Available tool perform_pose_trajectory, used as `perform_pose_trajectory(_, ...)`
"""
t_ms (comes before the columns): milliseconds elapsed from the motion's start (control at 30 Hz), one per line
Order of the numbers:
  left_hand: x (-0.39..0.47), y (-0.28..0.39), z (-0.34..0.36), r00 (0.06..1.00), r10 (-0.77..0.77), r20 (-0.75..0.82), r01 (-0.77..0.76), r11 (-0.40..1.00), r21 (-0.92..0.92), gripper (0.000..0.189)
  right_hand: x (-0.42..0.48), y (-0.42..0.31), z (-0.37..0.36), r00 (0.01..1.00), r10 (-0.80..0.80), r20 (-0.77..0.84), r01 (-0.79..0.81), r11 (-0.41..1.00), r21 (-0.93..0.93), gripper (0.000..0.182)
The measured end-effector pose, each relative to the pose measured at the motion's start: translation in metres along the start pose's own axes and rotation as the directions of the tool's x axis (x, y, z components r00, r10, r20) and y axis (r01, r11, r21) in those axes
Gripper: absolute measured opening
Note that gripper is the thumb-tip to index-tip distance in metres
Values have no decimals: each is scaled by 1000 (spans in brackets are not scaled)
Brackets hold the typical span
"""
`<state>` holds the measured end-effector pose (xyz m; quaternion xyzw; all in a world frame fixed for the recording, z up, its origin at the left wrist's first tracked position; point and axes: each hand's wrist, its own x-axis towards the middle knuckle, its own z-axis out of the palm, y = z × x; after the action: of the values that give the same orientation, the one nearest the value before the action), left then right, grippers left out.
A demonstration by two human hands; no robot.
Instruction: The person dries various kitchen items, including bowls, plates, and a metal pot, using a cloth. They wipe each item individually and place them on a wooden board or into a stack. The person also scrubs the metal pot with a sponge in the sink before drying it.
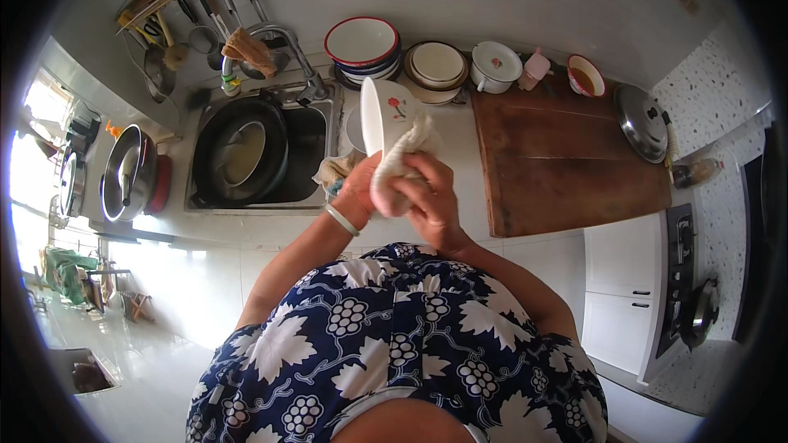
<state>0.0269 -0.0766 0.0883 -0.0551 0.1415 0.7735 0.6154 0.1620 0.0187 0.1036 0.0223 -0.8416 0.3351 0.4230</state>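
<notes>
In front of my chest a white bowl (388, 104) with a red flower print is tipped on its side, its opening facing left. My left hand (362, 184) grips the bowl at its lower rim; some of its fingers are hidden behind the bowl and cloth. A pale ribbed cloth (415, 138) is bunched in my right hand (434, 197) and lies against the bowl's outer side. Just behind my left hand, another crumpled cloth (335, 171) rests in a small dish on the counter, partly covered by the hand.
Left is a metal sink (314, 129) holding a black wok (274, 154) under a tap (292, 43). Stacked enamel bowls (362, 42), plates (438, 63) and a lidded enamel pot (495, 67) line the wall. Right, a wooden board (572, 154) bears a red-rimmed bowl (585, 75) and a metal lid (640, 123).
</notes>
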Motion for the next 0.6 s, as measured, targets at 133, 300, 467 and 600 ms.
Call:
perform_pose_trajectory(133, 0, -18, -1, 907, 128, 401, -51, 979, -196, 36, 47, -13, -11, 987, -132, 91, 145, 978, -150, 52)
perform_pose_trajectory(300, 0, 8, -25, 987, 52, -153, 23, 893, 449, 21, 107, 24, -37, 856, 445, 261, -514, 782, 353, 46)
perform_pose_trajectory(467, -3, -17, 4, 999, -31, 20, 20, 906, 423, 18, 80, 113, -24, 951, 127, 283, -282, 730, 622, 39)
perform_pose_trajectory(600, 6, -15, -21, 989, -21, 144, -13, 974, 228, 19, 32, 69, -3, 643, 631, 433, -548, -16, 836, 33)
